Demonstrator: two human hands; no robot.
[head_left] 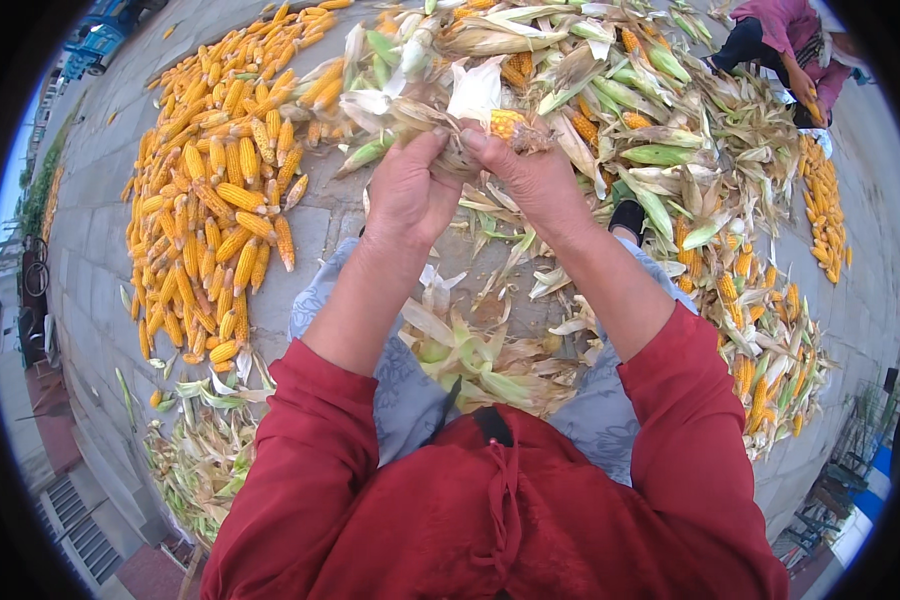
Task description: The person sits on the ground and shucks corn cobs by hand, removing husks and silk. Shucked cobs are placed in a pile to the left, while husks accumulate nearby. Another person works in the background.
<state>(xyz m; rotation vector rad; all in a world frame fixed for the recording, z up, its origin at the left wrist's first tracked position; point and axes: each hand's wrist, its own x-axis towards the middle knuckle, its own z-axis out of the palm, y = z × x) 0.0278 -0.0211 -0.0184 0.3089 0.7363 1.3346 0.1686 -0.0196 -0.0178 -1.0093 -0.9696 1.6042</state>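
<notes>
Both my hands are closed on one partly husked ear of corn (pixel 507 124), held up in front of me. Yellow kernels show at its right end, beside my right hand (pixel 538 188). My left hand (pixel 417 190) grips the dry brown and white husk (pixel 410 112), which spreads up and to the left, somewhat blurred. The thumbs sit close together at the middle of the ear; the fingers beneath are mostly hidden. Just beyond my hands lies a heap of unhusked corn ears (pixel 610 90), green and tan.
A large pile of bare yellow cobs (pixel 215 200) covers the paving at left. Loose husks (pixel 490 355) lie between my legs, more husks (pixel 205 460) at lower left. Cobs mixed with husks (pixel 760 350) lie at right. Another person (pixel 795 50) bends at far right near more cobs (pixel 823 215).
</notes>
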